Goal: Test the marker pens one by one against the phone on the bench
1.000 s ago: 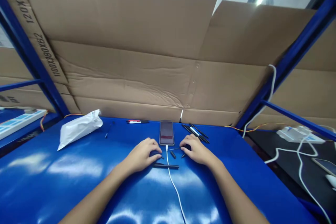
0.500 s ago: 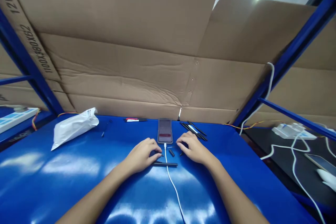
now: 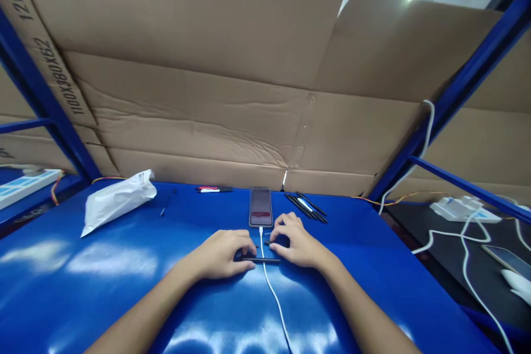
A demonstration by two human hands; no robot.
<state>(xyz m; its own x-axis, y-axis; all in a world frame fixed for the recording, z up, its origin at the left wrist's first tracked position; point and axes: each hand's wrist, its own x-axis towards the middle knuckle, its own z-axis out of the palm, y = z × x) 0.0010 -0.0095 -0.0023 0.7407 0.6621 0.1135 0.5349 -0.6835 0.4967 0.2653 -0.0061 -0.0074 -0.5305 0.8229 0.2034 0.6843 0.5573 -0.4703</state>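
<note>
My left hand (image 3: 227, 254) curls around the left end of a black pen barrel (image 3: 267, 260) that lies crosswise on the blue table, thumb below it and fingers above. To the right, my right hand (image 3: 296, 240) pinches a small black pen cap (image 3: 267, 243) between thumb and fingertips. A white charging cable (image 3: 271, 287) runs between the hands and passes by the barrel. It is plugged into a phone (image 3: 261, 207) lying just beyond my fingers. Small dark bits near the cable are too small to name.
Several black pens (image 3: 307, 207) lie behind my right hand. More pens, red and white among them (image 3: 213, 189), are at the cardboard wall (image 3: 199, 121). A white plastic bag (image 3: 118, 202) rests at left. Cables, a power strip (image 3: 464, 208) and a mouse (image 3: 516, 283) sit at right.
My left hand has moved down slightly and closed on the pen barrel. My right hand has shifted left and taken the small cap between its fingers.
</note>
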